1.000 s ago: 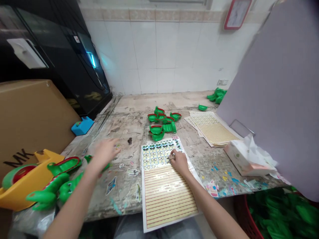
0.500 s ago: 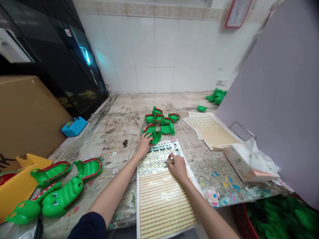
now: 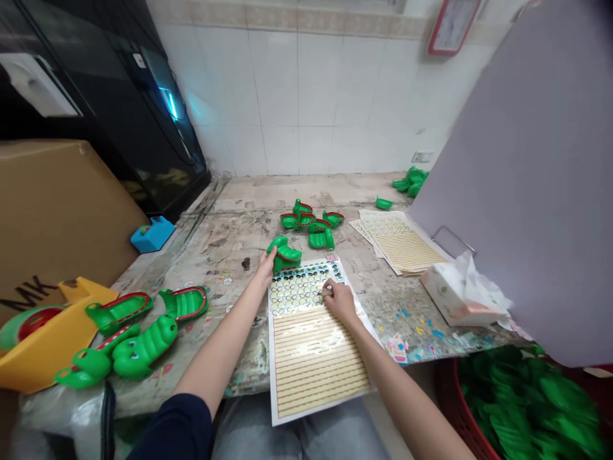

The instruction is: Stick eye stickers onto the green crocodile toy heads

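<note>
Above the sticker sheet (image 3: 301, 287), the left hand (image 3: 265, 265) grasps a crocodile toy (image 3: 286, 254); the right hand (image 3: 341, 301) pinches at the sheet, whether holding anything unclear.

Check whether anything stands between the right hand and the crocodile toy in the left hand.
Nothing raised: only the flat sticker sheet lies between the right hand and the green crocodile toy, held by the left hand at the sheet's edge.
</note>
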A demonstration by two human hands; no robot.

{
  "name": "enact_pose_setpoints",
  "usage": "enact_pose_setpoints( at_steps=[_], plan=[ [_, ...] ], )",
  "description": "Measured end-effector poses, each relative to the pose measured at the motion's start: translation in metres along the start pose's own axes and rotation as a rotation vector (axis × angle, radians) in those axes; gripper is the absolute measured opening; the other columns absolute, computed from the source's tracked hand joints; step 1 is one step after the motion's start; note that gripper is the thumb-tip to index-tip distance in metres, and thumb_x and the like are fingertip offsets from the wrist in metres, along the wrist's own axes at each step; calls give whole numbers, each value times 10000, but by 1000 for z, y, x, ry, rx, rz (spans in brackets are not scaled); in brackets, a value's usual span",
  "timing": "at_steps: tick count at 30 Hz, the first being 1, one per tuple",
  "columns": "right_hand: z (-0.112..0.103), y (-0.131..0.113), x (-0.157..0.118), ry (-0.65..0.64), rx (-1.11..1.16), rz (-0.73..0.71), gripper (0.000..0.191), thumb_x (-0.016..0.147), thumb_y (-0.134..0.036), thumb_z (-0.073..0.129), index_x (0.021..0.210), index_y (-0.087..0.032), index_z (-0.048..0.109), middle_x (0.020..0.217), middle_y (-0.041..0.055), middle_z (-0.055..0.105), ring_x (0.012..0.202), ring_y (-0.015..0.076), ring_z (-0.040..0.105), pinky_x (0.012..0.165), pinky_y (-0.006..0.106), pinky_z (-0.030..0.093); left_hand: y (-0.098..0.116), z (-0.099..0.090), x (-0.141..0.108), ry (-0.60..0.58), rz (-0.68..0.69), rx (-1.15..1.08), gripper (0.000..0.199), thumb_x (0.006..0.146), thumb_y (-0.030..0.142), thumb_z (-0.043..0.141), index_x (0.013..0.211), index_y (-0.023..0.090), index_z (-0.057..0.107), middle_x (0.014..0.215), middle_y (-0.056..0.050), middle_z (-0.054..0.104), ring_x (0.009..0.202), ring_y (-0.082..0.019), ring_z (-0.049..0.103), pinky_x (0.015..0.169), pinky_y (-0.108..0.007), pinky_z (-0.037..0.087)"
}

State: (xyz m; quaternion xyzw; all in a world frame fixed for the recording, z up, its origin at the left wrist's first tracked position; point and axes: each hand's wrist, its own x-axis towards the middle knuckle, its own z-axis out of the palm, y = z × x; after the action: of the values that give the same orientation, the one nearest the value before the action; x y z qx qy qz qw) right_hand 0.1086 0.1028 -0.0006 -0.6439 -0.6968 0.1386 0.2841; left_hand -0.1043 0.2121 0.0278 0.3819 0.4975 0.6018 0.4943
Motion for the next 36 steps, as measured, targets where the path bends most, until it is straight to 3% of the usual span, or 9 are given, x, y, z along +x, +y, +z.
enact_pose_setpoints(
  at_steps=[9, 12, 15, 17, 20, 25, 28, 31, 36],
  plan=[
    [1, 5, 2, 5, 74, 4, 195, 720, -149, 492, 842, -191, 638, 669, 3, 591, 656, 143, 494, 635, 217, 310, 16, 8, -26, 125, 96, 21, 248, 583, 305, 776, 680, 133, 626, 746, -18, 619, 809, -150, 573, 724, -247, 444],
    [-22, 3, 12, -21, 272, 76, 221, 772, -282, 506, 880, -171, 665, 489, -56, 394, 495, 114, 355, 525, 214, 256, 23, 15, -42, 110, 76, -38, 282, 605, 370, 753, 720, 140, 639, 770, -23, 640, 832, -162, 572, 709, -237, 432],
    [-61, -11, 18, 112, 453, 31, 450, 774, -415, 561, 1114, -130, 638, 481, -92, 247, 469, 95, 233, 495, 218, 213, 19, 15, -75, 19, -33, -106, 405, 641, 501, 704, 822, 143, 649, 812, -39, 663, 792, -163, 584, 663, -247, 434],
    [-84, -26, 16, 0, 508, -111, 629, 712, -424, 660, 1268, -150, 555, 495, -102, 234, 483, 86, 215, 504, 217, 219, 11, 12, -103, -73, -137, -137, 476, 618, 558, 705, 853, 148, 655, 839, -57, 670, 773, -169, 596, 634, -253, 439],
    [-97, -44, 10, -303, 560, -181, 514, 696, -451, 678, 1123, -164, 653, 496, -84, 302, 493, 82, 267, 502, 215, 246, 0, 8, -145, -206, -270, -171, 540, 624, 623, 672, 899, 158, 663, 896, -93, 674, 802, -201, 615, 650, -298, 474],
    [-74, -40, 6, -593, 682, -160, 381, 662, -505, 671, 763, -138, 681, 663, 0, 561, 608, 117, 459, 586, 238, 366, -1, 0, -183, -287, -309, -208, 677, 638, 687, 611, 1080, 174, 605, 1174, -144, 603, 1085, -286, 564, 867, -405, 475],
    [-51, -29, 12, -672, 642, -159, 409, 692, -539, 617, 661, -132, 631, 596, -10, 520, 576, 109, 426, 571, 241, 348, 1, -4, -196, -181, -53, -25, 917, 591, 658, 671, 1342, 222, 374, 1461, -123, 340, 1353, -287, 315, 1087, -445, 303],
    [-28, -21, 18, -679, 551, -168, 446, 710, -557, 571, 587, -129, 571, 543, -21, 454, 548, 97, 370, 549, 240, 312, -8, 4, -208, -8, 293, 463, 1172, 468, 550, 801, 1419, 196, 216, 1521, -156, 185, 1415, -318, 140, 1143, -507, 159],
    [-12, -22, 26, -746, 495, -194, 446, 736, -554, 555, 619, -124, 580, 556, -28, 427, 552, 93, 347, 538, 235, 288, -30, 31, -212, 375, 421, 731, 832, 628, 536, 713, 1274, 139, 372, 1399, -202, 380, 1360, -338, 273, 1085, -526, 274]
  ],
)
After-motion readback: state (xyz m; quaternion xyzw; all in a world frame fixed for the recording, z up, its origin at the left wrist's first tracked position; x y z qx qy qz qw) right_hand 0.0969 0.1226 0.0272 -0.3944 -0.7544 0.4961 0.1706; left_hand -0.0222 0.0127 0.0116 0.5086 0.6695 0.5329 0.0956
